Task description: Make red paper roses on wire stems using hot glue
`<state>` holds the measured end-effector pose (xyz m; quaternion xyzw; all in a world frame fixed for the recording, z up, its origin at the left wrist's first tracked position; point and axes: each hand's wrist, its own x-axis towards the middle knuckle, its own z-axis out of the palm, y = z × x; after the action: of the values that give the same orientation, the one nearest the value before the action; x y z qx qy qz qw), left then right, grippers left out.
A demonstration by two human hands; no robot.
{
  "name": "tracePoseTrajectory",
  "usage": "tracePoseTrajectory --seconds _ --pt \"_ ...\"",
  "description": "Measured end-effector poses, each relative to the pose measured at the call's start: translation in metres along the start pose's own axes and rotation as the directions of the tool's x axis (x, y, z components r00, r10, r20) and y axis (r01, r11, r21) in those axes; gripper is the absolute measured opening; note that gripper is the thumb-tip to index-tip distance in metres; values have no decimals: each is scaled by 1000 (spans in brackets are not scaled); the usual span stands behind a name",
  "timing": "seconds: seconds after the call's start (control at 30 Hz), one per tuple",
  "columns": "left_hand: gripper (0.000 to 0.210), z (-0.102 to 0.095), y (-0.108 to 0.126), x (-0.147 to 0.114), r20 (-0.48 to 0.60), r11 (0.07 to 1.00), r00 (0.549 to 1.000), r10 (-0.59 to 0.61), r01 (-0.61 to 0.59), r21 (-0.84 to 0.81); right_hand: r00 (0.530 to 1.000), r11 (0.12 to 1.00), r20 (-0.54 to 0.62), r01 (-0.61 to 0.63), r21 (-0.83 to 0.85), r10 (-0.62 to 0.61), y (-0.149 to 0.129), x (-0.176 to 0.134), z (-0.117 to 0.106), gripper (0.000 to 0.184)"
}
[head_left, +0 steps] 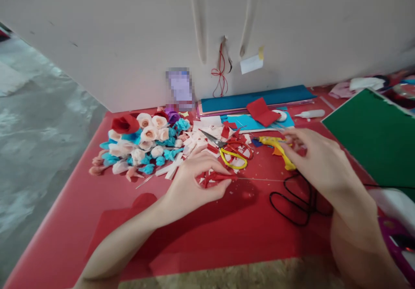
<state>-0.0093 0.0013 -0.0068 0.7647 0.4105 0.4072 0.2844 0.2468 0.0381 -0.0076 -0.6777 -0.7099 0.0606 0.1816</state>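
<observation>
Pinched between the thumb and fingers of my left hand (197,176) is a red crepe-paper flower (218,176). Its thin stem wire (259,179) sticks out to the right over the red table. My right hand (311,155) has its fingers curled at the back of a yellow glue gun (275,144), whose nozzle points left. Part of the handle is behind the thumb. Just beyond my left hand lie yellow-handled scissors (231,153), blades pointing up and left, on paper scraps (194,140). A black cord (292,220) loops below my right hand.
Finished paper flowers (142,142) in white, blue and red are heaped at the left. Folded blue paper (256,99) and a red square (262,112) lie along the wall. A white glue bottle (311,114) and a green board (376,138) are at the right; a phone (180,88) leans behind.
</observation>
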Motion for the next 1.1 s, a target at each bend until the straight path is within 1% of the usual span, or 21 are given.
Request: tracePoseTrajectory --seconds 0.1,0.17,0.2,0.3,0.43,0.53,0.63,0.77,0.87,1.0,1.1 --pt "7 -2 -2 1 -22 1000 1000 -20 20 -6 986 992 124 -101 -77 110 35 -4 24 13" --pt "6 -3 -3 2 -30 1000 999 -29 29 -8 965 978 172 -180 -110 197 57 -6 45 15" --pt "5 -3 -4 2 -32 1000 999 -29 29 -11 954 971 191 -210 -115 229 66 -6 55 20" --pt "3 -5 -6 4 -35 1000 999 -14 14 -19 929 961 245 -269 -70 278 90 3 76 29" --pt "2 -8 -7 5 -55 1000 998 6 -6 2 908 940 282 -338 56 309 107 19 87 31" --pt "3 -11 -7 5 -99 999 995 33 -29 39 910 908 264 -374 188 320 112 22 86 32" --pt "6 -14 -7 5 -141 998 989 44 -36 56 913 866 212 -399 302 347 112 18 79 32" --pt "6 -18 -6 6 -175 998 983 53 -44 50 908 833 192 -418 363 372 106 13 75 34" --pt "6 -19 -5 6 -178 998 983 45 -36 57 907 837 205 -420 350 369 98 12 82 33" --pt "6 -18 -5 5 -171 998 985 27 -18 55 918 851 219 -391 350 332 88 13 97 32" --pt "5 -18 -5 5 -163 999 987 10 -2 48 919 832 201 -393 391 340 85 18 104 32"
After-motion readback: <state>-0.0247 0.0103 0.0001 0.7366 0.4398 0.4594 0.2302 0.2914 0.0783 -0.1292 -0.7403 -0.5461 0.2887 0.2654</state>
